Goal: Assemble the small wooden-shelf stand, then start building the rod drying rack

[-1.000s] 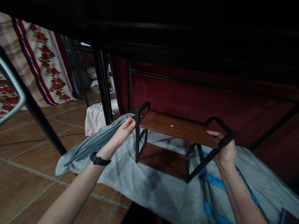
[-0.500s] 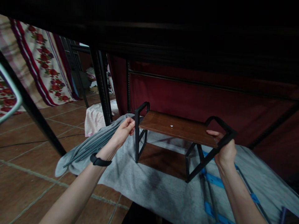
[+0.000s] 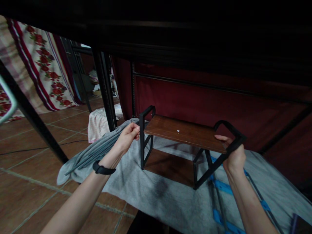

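A small two-tier shelf [image 3: 181,130] with brown wooden boards and black metal side frames stands on a grey blanket [image 3: 136,185]. My right hand [image 3: 235,156] is wrapped round its right side frame [image 3: 235,146], the thumb lying on the top board. At the left side frame [image 3: 142,143], my left hand [image 3: 130,134] is closed in a pinch against the outer face of the upright. Whatever its fingertips hold, if anything, is hidden. A small white spot [image 3: 178,131] shows on the top board.
Dark tubes [image 3: 97,152] lie on the blanket's left fold. Blue-jointed rods [image 3: 221,187] lie beneath my right arm. A black metal frame surrounds this low space, with a post [image 3: 104,87] at left and a dark red cloth [image 3: 175,94] behind. Tiled floor [image 3: 29,191] lies left.
The view has shifted very slightly. My left hand has turned a little at the upright, its fingers still pinched. The right hand keeps its grip and the shelf stands as before.
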A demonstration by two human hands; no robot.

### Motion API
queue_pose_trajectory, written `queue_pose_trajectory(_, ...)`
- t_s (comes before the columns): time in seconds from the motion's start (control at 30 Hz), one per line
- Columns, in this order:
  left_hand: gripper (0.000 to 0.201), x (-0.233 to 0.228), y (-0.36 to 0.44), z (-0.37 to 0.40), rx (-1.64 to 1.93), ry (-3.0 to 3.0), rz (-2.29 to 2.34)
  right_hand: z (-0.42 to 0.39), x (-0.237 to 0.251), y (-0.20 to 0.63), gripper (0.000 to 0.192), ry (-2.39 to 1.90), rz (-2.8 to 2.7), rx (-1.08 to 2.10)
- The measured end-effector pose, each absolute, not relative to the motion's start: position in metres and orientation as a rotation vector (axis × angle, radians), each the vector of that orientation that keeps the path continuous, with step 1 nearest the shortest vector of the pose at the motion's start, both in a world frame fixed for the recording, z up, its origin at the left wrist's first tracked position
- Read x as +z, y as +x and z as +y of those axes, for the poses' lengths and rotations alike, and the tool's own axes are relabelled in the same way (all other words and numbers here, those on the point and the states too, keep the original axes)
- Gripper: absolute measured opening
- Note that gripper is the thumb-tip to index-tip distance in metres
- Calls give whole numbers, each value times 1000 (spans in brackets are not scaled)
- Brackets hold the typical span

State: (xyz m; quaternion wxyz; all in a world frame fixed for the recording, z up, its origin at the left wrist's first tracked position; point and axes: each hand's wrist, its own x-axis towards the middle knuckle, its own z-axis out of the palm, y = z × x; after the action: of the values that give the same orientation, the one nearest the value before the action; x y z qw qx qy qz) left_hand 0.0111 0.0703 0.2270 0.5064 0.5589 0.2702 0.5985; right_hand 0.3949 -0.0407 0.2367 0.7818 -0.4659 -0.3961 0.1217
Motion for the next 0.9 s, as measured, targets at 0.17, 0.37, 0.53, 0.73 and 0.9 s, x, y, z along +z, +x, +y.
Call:
queue_pose_trajectory(0.17,19,230,6,68,1418,1454,673,-43,238,395,48,-1009,-852,271)
queue_pose_trajectory(0.37,24,233,4,62,1354,1384,727,-44,239,394,49,-1013,-857,282)
queue_pose_trajectory(0.53,26,232,3,63,1354,1407,774,-42,237,395,52,-1006,-853,272)
queue_pose_trajectory(0.73,23,232,2,65,1378,1477,755,-44,236,395,53,-1006,-854,279)
queue_pose_trajectory(0.9,23,230,2,65,1387,1471,732,-45,237,394,52,-998,-853,300)
